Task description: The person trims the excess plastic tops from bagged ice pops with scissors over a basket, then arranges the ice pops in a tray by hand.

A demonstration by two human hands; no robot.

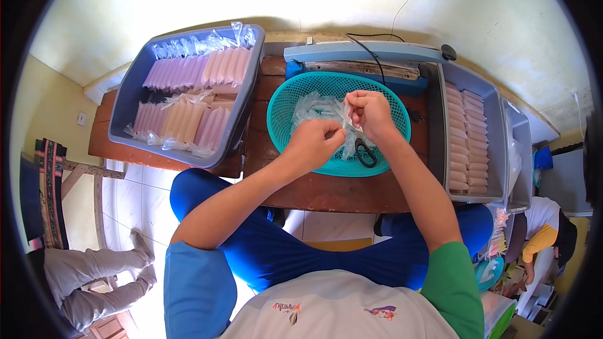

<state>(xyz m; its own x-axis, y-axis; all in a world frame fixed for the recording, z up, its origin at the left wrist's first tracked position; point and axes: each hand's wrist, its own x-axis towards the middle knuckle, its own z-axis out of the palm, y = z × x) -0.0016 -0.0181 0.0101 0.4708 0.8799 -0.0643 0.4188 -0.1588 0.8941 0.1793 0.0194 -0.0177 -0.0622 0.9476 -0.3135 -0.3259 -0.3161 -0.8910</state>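
My right hand point(372, 113) is closed in a pinch on a thin strip of clear plastic point(346, 112) above the turquoise basket point(274, 122). Just below and to its left, my left hand point(317, 141) is curled shut, with thumb and forefinger together near the plastic. What sits between those fingers is hidden. Crumpled clear plastic pieces point(308, 107) lie in the basket. Scissors with a black handle point(365, 154) rest inside it on the right, under my right wrist.
A grey tub point(242, 103) of filled pink and purple tubes stands left on the wooden table point(339, 194). Behind the basket is a blue bag sealer point(370, 53) with a cable. More filled tubes point(468, 138) lie in a right-hand tub. People are at both sides.
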